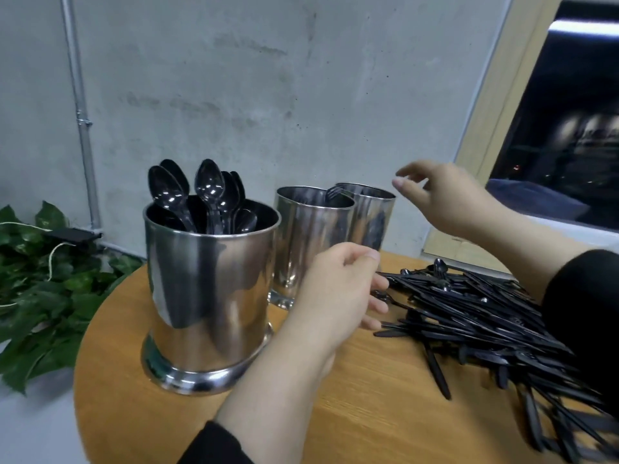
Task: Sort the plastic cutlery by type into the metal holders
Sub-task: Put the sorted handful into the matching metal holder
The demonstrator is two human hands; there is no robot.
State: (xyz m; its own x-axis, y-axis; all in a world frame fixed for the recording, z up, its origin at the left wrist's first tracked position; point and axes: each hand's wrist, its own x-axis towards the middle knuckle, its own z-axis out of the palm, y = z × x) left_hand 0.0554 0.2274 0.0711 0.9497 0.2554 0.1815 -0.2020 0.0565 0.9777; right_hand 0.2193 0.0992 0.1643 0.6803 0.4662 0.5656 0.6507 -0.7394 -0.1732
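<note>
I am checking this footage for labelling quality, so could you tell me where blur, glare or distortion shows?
Head view: the cutlery pile smears into streaks toward the lower right corner; the nearest metal holder carries bright reflections, as do the spoons in it; the wall pipe bows from the wide lens; the right hand looks soft.

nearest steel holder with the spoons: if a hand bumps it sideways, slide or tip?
Probably slides rather than tips: the spoon holder is wide, with a flared foot flat on the wooden table. Its polished wall looks slippery for a grip. The upright spoons add little top weight, likely only rattling.
</note>
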